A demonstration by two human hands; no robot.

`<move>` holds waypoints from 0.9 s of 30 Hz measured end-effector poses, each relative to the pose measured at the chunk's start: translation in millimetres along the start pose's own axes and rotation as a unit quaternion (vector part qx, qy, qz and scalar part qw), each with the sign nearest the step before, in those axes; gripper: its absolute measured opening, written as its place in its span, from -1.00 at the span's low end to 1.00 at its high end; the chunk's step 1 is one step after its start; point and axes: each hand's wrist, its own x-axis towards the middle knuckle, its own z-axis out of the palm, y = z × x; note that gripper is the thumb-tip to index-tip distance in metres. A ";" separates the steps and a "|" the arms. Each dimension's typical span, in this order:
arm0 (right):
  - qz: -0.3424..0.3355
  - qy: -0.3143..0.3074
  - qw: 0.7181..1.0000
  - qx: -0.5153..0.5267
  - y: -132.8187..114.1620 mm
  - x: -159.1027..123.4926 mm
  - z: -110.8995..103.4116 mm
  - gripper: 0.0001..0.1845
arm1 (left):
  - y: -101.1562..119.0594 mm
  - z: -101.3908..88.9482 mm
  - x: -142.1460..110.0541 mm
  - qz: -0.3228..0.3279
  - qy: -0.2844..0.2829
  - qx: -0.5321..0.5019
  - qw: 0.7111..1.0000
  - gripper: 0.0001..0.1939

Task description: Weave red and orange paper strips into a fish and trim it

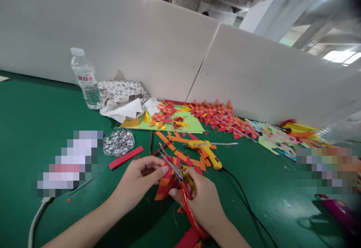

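My left hand (145,172) pinches a small red paper piece between thumb and fingertips. It joins, or lies against, a red and orange woven paper shape (163,188) just below. In my right hand (204,193) is a pair of red-handled scissors (178,173), the blades pointing up and left beside the left fingertips. A yellow curved part shows among the right fingers; I cannot tell whether it belongs to the scissors. Red and orange paper strips (180,154) lie behind the hands. A yellow glue gun (207,152) with a clear glue stick rests to their right.
A bag of googly eyes (119,142) and a red strip (126,158) lie left. Behind stand a water bottle (87,78) and a tissue pack (122,95). Woven paper fish (214,114) line the grey partition (141,44). A black cord (245,195) crosses the green table (279,218).
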 end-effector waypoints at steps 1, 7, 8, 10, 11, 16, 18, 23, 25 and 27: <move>-0.002 0.004 1.000 0.000 0.5 -0.2 0.1 -0.68 | -0.1 0.5 -0.1 -0.001 -0.002 0.003 1.000 -0.77; 0.002 0.062 0.995 0.076 7.3 0.1 -0.1 -0.63 | 3.3 1.5 0.6 -0.015 0.016 -0.001 1.000 -0.75; 0.010 0.073 0.990 0.119 7.8 0.5 -1.3 -0.63 | 4.3 1.5 0.5 -0.010 0.027 -0.009 1.000 -0.75; 0.035 0.103 0.971 0.213 7.6 1.5 -4.6 -0.64 | 6.2 0.9 0.4 -0.001 0.051 -0.034 0.998 -0.77; 0.054 0.121 0.956 0.261 7.2 2.2 -6.2 -0.64 | 6.9 0.3 0.7 -0.005 0.060 -0.048 0.997 -0.77; 0.136 0.162 0.863 0.458 9.2 6.8 -9.0 -0.60 | 4.1 -5.3 6.1 -0.085 0.102 -0.148 0.980 -0.77; 0.138 0.158 0.830 0.516 12.0 8.5 -7.8 -0.60 | 0.7 -7.9 9.3 -0.104 0.119 -0.190 0.969 -0.77; 0.124 0.124 0.788 0.590 14.0 9.3 -7.2 -0.59 | -4.3 -11.7 14.0 -0.120 0.121 -0.196 0.966 -0.65; 0.118 0.089 0.786 0.600 12.2 7.9 -7.8 -0.59 | -3.5 -11.2 13.7 -0.107 0.106 -0.170 0.974 -0.54; 0.108 0.045 0.793 0.597 9.8 5.7 -7.7 -0.60 | -1.4 -9.1 11.7 -0.073 0.093 -0.139 0.983 -0.54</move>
